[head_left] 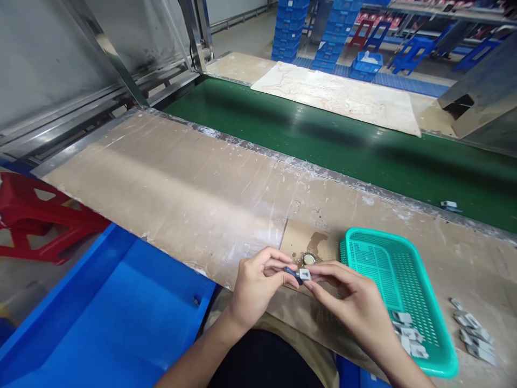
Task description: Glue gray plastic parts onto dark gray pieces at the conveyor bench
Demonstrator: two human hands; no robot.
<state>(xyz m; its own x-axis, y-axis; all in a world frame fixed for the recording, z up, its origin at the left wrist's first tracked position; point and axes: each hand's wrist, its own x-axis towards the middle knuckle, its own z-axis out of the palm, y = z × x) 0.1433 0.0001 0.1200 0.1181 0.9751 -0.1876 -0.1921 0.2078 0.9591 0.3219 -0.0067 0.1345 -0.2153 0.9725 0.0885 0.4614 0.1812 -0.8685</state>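
Between thumb and fingers, my left hand (258,283) grips a small dark blue piece (291,274). My right hand (347,291) pinches a small white square part (305,275) with a dark slot in it. The two pieces meet end to end; whether they are joined I cannot tell. Just beyond my fingertips lies a small round container (309,258) with pale contents, on a cardboard sheet (293,237) with wet brown stains. To the right, a turquoise basket (404,245) holds several white parts (410,334) at its near end.
More white parts (474,334) lie in a heap right of the basket. A green conveyor belt (242,113) runs behind the worktable (181,178), with one small part (449,206) on it. A blue bin (141,318) and a red stool (44,215) stand at left.
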